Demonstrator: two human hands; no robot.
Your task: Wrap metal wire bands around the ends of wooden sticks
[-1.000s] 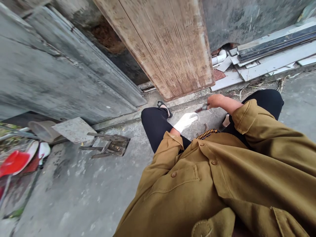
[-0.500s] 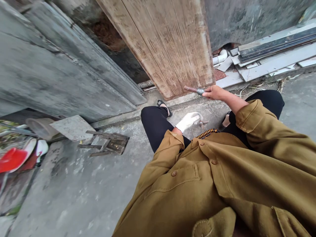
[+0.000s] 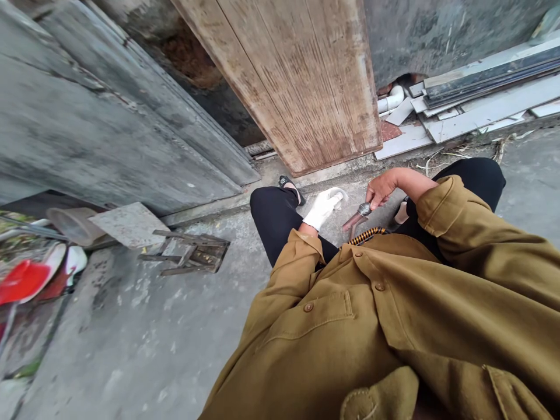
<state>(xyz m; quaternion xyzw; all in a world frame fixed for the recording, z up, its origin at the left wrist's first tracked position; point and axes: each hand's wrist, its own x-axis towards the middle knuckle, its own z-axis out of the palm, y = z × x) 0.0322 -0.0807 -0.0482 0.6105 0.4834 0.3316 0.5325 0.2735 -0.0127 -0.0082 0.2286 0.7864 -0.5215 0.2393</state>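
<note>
My right hand [image 3: 382, 188] is bare and closed on a brown stick [image 3: 351, 222] with silvery wire [image 3: 364, 209] wound round it, just beyond my fingers. The free end of the stick slants down to the left, over the ground between my knees. My left hand [image 3: 322, 209], in a white glove, is closed close by on the left. A pale, blurred shape shows at its fingertips; I cannot make out what it is. The two hands are apart. A black-and-orange striped band [image 3: 366, 235] shows just below the stick, at the shirt's hem.
A worn wooden board [image 3: 301, 87] leans against the wall ahead. Tile strips [image 3: 485, 108] are stacked at the right, near a white pipe [image 3: 391, 99]. To the left, a small wooden stool [image 3: 195, 254] lies on the concrete, near a red object [image 3: 21, 281].
My right hand has swung the wire-wound stick down from in front of the board to between my knees. My left hand has shifted slightly left and up.
</note>
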